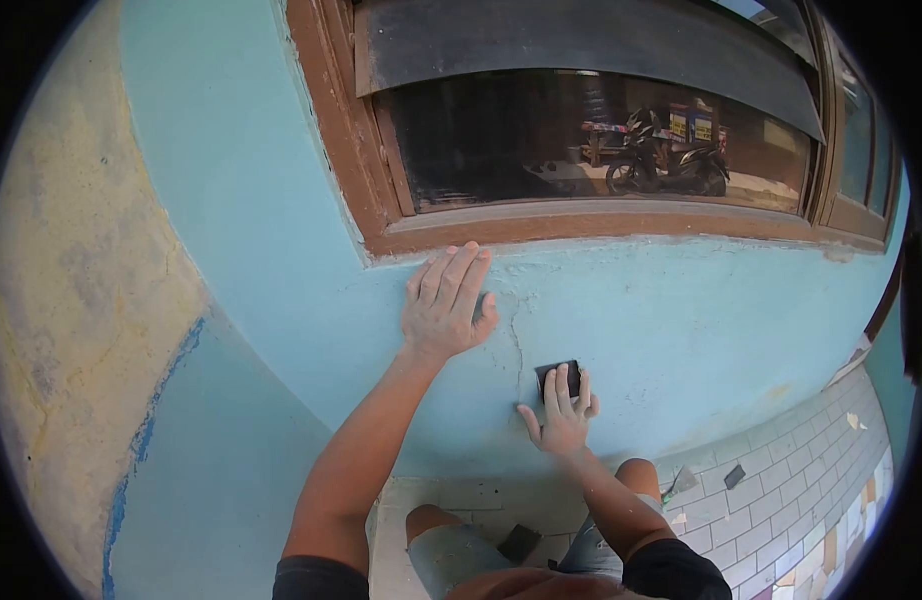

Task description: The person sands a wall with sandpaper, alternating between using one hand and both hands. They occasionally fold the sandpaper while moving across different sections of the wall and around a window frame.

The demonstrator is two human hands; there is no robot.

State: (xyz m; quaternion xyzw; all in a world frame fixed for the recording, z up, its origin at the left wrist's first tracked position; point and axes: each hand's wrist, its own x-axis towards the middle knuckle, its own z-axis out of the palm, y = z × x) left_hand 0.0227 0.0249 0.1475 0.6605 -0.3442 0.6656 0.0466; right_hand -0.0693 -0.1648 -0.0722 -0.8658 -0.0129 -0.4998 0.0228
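Note:
My left hand (447, 304) lies flat against the light blue wall (671, 320), its fingertips touching just below the brown window frame (401, 235). The fingers are stretched out and nothing shows in them. Lower and to the right, my right hand (564, 415) presses a small dark piece of sandpaper (573, 372) against the wall under its fingers, with the thumb spread away. A thin vertical crack (516, 345) and rough patches mark the paint between my two hands.
Above is a window pane (501, 140) reflecting a motorbike. A bare yellowish wall section (91, 250) stands at left. On the tiled floor (781, 490) lie a dark scrap (735, 476), a scraper-like piece (684, 481) and another dark piece (520, 543) between my legs.

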